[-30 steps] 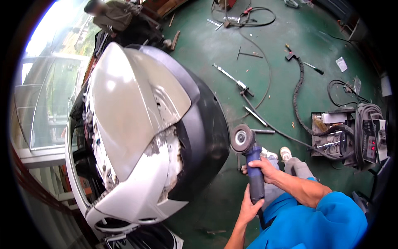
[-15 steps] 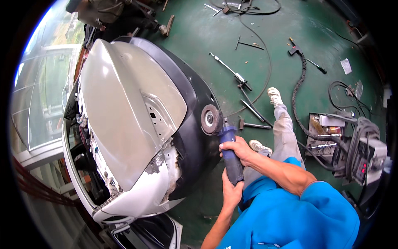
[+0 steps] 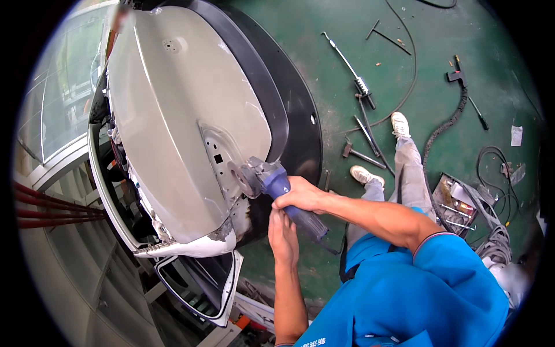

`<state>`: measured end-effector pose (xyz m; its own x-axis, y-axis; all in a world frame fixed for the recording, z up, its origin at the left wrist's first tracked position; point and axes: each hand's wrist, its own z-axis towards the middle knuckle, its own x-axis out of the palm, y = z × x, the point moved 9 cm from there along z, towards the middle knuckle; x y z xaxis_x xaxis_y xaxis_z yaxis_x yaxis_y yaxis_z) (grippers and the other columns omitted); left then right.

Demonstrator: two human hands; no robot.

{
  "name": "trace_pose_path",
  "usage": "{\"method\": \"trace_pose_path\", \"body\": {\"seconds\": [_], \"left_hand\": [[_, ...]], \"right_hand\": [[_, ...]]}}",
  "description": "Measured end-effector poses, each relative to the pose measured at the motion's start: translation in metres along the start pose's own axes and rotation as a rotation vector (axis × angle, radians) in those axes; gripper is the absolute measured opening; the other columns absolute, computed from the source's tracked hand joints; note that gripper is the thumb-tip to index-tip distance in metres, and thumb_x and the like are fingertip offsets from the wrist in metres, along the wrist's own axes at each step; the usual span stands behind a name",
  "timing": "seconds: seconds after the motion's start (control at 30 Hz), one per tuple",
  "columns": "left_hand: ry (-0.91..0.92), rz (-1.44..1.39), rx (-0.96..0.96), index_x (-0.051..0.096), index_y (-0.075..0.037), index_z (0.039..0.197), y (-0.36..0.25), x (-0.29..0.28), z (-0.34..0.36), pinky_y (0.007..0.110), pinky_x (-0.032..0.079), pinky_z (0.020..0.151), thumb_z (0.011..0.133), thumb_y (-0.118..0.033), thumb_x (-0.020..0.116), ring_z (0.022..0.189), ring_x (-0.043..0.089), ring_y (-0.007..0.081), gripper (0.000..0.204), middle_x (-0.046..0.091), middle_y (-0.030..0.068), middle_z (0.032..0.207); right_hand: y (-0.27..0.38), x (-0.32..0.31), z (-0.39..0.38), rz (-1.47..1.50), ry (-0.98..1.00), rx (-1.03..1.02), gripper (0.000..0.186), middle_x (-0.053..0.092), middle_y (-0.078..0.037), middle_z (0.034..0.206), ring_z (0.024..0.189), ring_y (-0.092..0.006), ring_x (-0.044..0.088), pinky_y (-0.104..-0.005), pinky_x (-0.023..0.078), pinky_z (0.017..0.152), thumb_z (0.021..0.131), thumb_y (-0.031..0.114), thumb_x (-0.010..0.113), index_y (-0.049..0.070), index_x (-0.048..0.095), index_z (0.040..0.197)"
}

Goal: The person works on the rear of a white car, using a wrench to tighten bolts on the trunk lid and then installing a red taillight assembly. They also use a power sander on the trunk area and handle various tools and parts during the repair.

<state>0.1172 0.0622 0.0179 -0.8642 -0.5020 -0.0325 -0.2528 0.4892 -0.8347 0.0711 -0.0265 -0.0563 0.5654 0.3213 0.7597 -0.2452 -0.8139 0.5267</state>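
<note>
My right hand (image 3: 302,195) is wrapped around the body of a blue angle grinder (image 3: 307,221). The grinder's round disc (image 3: 243,178) is over the damaged rear corner of a car, beside the tail-lamp recess (image 3: 217,159); I cannot tell whether it touches the metal. My left hand (image 3: 282,237) is just below the grinder, fingers stretched upward and close to its body, not wrapped round it. The beige trunk lid (image 3: 173,115) spreads to the left. Bare, rough metal (image 3: 240,215) shows at the corner, next to the black bumper (image 3: 309,121).
Beyond my feet, a slide hammer (image 3: 347,63), a hammer (image 3: 364,155) and a T-shaped rod (image 3: 388,37) lie on the green floor. A thick black cable (image 3: 445,124) runs to a welding gun (image 3: 458,76). A tool tray (image 3: 442,191) stands at right. An open car door (image 3: 231,289) is below.
The grinder has moved left, from beside the bumper to over the damaged corner. My left hand has let go of its rear end and straightened its fingers. The view has shifted closer to the car.
</note>
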Motion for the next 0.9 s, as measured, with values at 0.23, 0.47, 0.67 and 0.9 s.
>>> {"method": "trace_pose_path", "body": {"seconds": [0.23, 0.47, 0.67, 0.9], "left_hand": [[-0.063, 0.014, -0.003, 0.051, -0.003, 0.137, -0.009, -0.003, 0.065, 0.036, 0.042, 0.101, 0.107, -0.037, 0.05, 0.121, 0.054, 0.0183, 0.045, 0.057, 0.0073, 0.131], [-0.11, 0.106, 0.03, 0.051, 0.0, 0.137, -0.032, -0.001, 0.086, 0.039, 0.042, 0.107, 0.107, -0.043, 0.05, 0.126, 0.054, 0.0209, 0.052, 0.057, 0.0108, 0.135], [-0.064, 0.077, 0.054, 0.052, -0.004, 0.133, -0.042, -0.002, 0.107, 0.04, 0.044, 0.101, 0.107, -0.038, 0.052, 0.122, 0.054, 0.0198, 0.043, 0.057, 0.0087, 0.129], [-0.077, 0.068, 0.076, 0.053, 0.001, 0.135, -0.049, -0.001, 0.117, 0.04, 0.045, 0.103, 0.106, -0.042, 0.052, 0.122, 0.055, 0.0233, 0.051, 0.058, 0.0135, 0.133]], "right_hand": [[-0.003, -0.001, 0.053, 0.001, 0.093, 0.069, 0.023, 0.066, -0.004, 0.084, 0.074, -0.0133, 0.062, -0.0338, 0.054, 0.069, 0.077, 0.021, 0.077, 0.004, 0.065, 0.088], [0.005, 0.002, 0.083, -0.021, 0.078, -0.037, 0.025, 0.066, -0.005, 0.085, 0.079, -0.0135, 0.063, -0.0343, 0.054, 0.073, 0.078, 0.023, 0.076, 0.003, 0.066, 0.09], [0.027, 0.0, 0.095, -0.048, 0.087, -0.063, 0.029, 0.066, -0.006, 0.084, 0.074, -0.0132, 0.061, -0.0332, 0.052, 0.068, 0.076, 0.025, 0.077, 0.001, 0.065, 0.087], [0.038, -0.004, 0.106, -0.147, 0.089, -0.063, 0.032, 0.065, -0.005, 0.081, 0.072, -0.0139, 0.06, -0.0333, 0.051, 0.067, 0.073, 0.028, 0.077, 0.002, 0.063, 0.085]]}}
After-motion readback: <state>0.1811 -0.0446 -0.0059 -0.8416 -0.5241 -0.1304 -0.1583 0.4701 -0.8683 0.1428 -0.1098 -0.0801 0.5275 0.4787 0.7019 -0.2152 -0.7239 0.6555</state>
